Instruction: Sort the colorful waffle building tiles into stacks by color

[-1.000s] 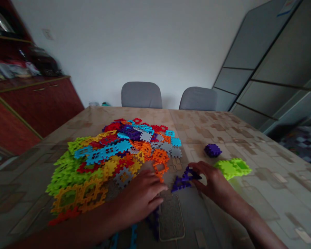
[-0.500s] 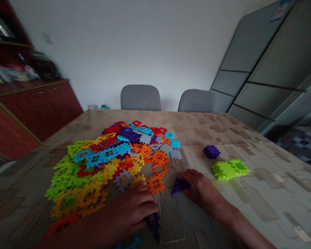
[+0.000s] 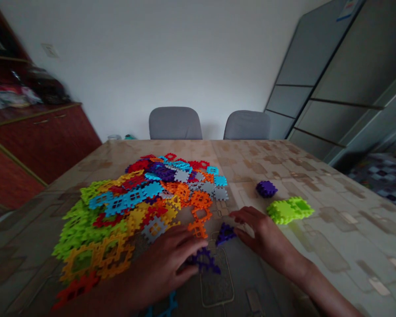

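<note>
My left hand (image 3: 174, 251) is closed on a dark purple interlocking tile (image 3: 205, 259) with toothed edges, gripped between thumb and fingers; the palm side hides part of it. To its right, a smaller purple triangular tile (image 3: 225, 234) lies on the table. Just beside that triangle is my right hand (image 3: 257, 226), its thumb and fingers parted and nothing between them. An orange window tile (image 3: 198, 229) sits just beyond my left fingertips. A blue tile (image 3: 163, 306) shows below my left hand, partly cut off by the frame.
A wide heap of coloured tiles (image 3: 141, 193) covers the table's left and middle. At right stand a purple stack (image 3: 266, 189) and a lime green stack (image 3: 290, 210). Two grey chairs (image 3: 175, 123) are behind the patterned table (image 3: 317, 264).
My right hand has let go of the purple triangular tile and drawn slightly away. My left hand has turned its purple tile, which now shows more toward the right.
</note>
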